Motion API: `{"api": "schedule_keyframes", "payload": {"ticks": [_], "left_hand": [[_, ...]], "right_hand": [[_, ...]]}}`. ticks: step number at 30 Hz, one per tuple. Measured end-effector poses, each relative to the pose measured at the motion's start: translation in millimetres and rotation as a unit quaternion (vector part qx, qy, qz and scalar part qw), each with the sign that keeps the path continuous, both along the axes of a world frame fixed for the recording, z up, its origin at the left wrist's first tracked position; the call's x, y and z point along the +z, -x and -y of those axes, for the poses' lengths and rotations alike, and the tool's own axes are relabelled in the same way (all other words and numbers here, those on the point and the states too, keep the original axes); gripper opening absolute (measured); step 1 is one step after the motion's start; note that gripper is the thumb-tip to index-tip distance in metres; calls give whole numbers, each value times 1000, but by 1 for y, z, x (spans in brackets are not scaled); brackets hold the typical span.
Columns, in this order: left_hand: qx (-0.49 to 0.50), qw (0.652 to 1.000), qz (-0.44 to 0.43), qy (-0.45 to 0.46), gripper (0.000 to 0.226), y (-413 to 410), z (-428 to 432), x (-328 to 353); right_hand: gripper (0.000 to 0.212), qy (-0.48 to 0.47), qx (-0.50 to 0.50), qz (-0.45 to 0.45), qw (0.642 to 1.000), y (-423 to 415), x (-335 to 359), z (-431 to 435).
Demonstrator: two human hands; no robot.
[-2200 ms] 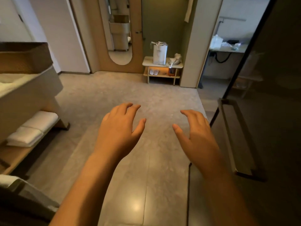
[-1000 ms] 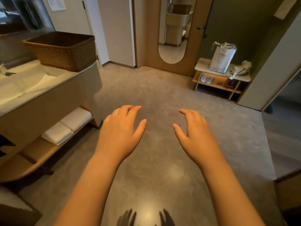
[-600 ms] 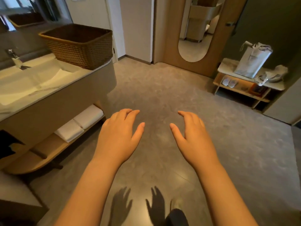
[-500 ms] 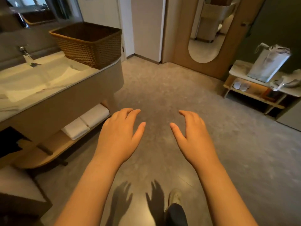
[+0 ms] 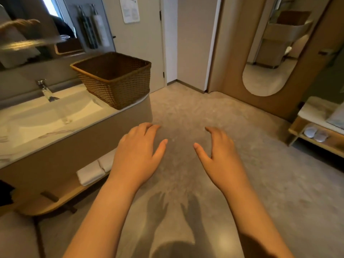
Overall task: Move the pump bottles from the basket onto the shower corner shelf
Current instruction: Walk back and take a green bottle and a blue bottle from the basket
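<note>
A brown woven basket (image 5: pixel 119 90) stands on the right end of the pale vanity counter (image 5: pixel 46 120), up and to the left of my hands. Its inside is dark and I see no pump bottles in it from here. My left hand (image 5: pixel 137 155) is held out palm down over the floor, fingers apart, holding nothing. My right hand (image 5: pixel 219 157) is beside it, also spread and holding nothing. Both hands are below and to the right of the basket, well apart from it. No shower shelf is in view.
A sink with a chrome tap (image 5: pixel 44 88) is set in the counter left of the basket. Folded white towels (image 5: pixel 93 170) lie on the wooden shelf under the counter. An arched mirror (image 5: pixel 275 45) and a low side table with slippers (image 5: pixel 316 135) stand at the right. Grey floor lies ahead.
The view has swung left, away from the dark glass door, bringing the vanity and basket closer and more central. My hands keep the same spread pose in front of me.
</note>
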State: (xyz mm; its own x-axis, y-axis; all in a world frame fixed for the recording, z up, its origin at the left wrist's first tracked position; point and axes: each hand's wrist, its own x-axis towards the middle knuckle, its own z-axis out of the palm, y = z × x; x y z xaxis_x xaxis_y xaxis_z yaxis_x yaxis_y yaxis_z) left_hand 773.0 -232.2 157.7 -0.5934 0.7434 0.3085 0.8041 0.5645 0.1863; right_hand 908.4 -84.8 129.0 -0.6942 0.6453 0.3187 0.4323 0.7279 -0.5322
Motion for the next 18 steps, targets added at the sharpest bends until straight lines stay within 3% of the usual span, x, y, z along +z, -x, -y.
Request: {"api": "schedule_keyframes", "payload": {"ticks": [18], "left_hand": [[51, 998, 33, 2, 47, 124, -132, -32]], "right_hand": [[57, 41, 57, 19, 997, 141, -36, -141]]}}
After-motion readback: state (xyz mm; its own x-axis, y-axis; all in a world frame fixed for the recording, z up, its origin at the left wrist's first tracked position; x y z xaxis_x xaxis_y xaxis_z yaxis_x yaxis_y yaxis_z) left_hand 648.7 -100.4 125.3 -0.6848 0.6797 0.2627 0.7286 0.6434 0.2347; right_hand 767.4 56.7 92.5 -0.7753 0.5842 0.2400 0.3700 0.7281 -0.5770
